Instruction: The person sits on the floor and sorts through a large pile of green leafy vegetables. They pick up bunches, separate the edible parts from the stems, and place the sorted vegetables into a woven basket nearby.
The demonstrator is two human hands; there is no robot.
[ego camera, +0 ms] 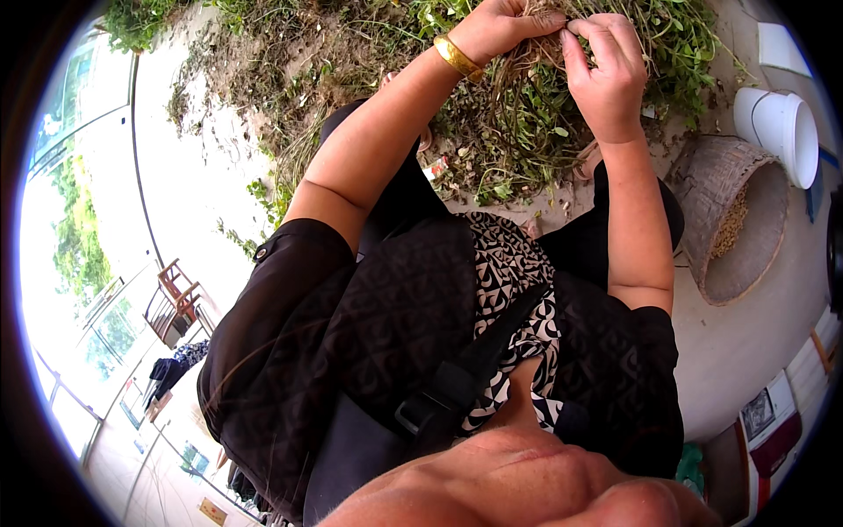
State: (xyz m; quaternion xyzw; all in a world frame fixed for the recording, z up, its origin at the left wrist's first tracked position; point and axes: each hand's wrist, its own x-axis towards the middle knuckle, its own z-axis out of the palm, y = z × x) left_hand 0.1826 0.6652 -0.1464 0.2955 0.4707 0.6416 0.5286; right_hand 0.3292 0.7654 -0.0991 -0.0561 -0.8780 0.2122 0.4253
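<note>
At the top edge, my left hand (495, 27), with a gold bracelet at its wrist, grips the dry brown roots (541, 47) of a bunch of uprooted plants, likely peanut plants. My right hand (607, 72) is beside it, thumb and forefinger pinched at the roots close to the left thumb's tip. What small part lies between those fingertips is too hidden to tell. Stems and green leaves (546, 112) hang below the hands. A few pale pods seem to show among the roots.
Pulled plants and soil (283, 85) cover the floor ahead. To the right, a tilted woven basket (718, 178) holds peanuts (731, 227), beside a white plastic bucket (767, 125) on its side. A wooden chair (178, 290) is far left. My knees flank the plants.
</note>
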